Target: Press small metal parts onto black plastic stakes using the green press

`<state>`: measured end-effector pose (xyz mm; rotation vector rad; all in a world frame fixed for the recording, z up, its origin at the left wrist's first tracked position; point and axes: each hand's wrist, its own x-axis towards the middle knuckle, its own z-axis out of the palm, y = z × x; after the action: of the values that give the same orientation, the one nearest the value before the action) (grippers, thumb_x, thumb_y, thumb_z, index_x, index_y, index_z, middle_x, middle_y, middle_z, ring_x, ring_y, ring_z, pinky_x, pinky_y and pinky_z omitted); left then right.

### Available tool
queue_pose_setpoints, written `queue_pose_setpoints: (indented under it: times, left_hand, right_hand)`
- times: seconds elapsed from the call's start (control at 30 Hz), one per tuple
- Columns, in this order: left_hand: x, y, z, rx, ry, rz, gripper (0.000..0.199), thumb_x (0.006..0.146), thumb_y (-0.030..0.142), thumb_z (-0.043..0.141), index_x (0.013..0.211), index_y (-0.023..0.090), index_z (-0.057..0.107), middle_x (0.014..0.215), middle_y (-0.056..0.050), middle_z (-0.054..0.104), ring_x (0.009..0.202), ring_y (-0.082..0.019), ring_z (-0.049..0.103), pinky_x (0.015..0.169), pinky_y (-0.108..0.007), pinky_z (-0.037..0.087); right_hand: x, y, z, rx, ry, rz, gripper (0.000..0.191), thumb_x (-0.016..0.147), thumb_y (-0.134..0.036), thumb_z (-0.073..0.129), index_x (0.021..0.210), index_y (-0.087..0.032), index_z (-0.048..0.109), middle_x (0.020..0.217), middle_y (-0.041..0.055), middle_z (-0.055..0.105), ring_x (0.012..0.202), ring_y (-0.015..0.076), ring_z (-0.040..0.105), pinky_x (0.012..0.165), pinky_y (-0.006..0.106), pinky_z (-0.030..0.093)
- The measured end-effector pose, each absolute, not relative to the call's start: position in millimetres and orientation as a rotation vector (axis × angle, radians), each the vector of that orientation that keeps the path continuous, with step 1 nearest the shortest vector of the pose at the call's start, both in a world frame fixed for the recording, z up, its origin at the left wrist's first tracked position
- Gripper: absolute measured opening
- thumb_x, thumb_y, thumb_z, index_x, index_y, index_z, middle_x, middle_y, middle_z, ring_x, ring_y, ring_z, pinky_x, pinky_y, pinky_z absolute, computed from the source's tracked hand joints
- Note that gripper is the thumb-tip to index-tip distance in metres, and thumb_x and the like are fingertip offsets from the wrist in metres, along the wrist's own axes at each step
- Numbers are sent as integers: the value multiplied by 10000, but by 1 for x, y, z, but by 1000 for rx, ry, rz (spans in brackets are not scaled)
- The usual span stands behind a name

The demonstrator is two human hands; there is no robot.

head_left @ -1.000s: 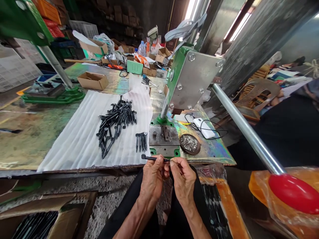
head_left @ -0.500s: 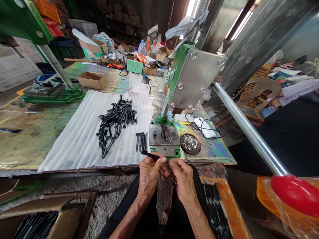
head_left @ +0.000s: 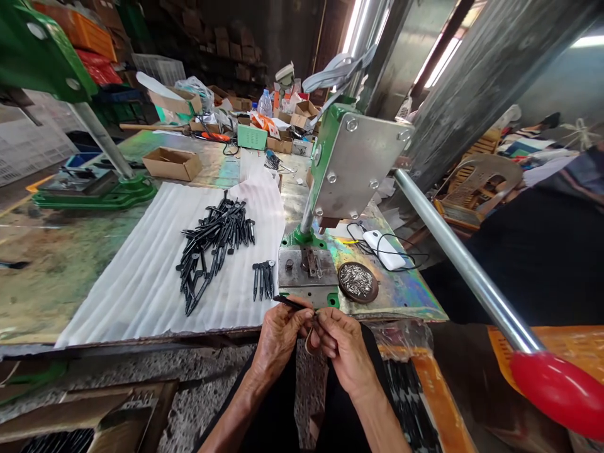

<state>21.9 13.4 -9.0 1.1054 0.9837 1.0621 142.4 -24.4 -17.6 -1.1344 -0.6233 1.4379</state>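
Note:
My left hand [head_left: 278, 333] is closed around a slim black piece [head_left: 289, 302] near the table's front edge. The fingers of my right hand [head_left: 346, 346] pinch together at its right end; whatever small part they hold is too hidden to name. Just beyond both hands stands the green press base with a steel plate [head_left: 306, 277]. A round dish of small shiny metal pins [head_left: 357, 281] lies to its right. Several black pieces [head_left: 263, 280] lie in a row left of the base, and a larger black pile [head_left: 219, 233] rests on white foam sheet [head_left: 141, 264].
The press lever with its red knob [head_left: 557, 390] slants down at the right. A white device with a black cable [head_left: 384, 248] lies behind the dish. An open cardboard box [head_left: 172, 165] and a second green press [head_left: 94, 192] stand at the left.
The view has shifted slightly. The black piece in my left hand has turned, its left end sitting a little lower and farther right. Both hands remain together at the piece.

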Motion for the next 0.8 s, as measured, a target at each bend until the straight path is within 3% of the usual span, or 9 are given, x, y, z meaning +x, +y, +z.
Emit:
queue_pose_setpoints:
  times: [0.2,0.6,0.8]
  left_hand:
    - [27,29,-17,1277,1075,1099,152,761,299,566,765,171,649,690,0,655,576,-120,577,537,-219,475]
    - [37,84,-22,1233,1065,1173,151,748,324,557,752,174,577,596,27,570,520,-115,544,530,-232,467]
    - [42,121,-22,1342,1091,1105,111,736,300,539,738,188,542,566,37,534,514,-115,523,483,-212,434]
  right_hand:
    - [143,-11,-8,-1063,-561,1457,260,675,-347,773,787,-124,698,594,-32,475,425,22,257,386,156,180]
    - [149,21,-1,-1037,-442,1452,302,524,-237,812,774,-99,712,578,-6,517,431,19,297,379,124,207]
    - [193,-3,45,-1026,-467,1327,291,579,-213,819,839,-120,728,661,18,542,462,16,308,387,98,254]
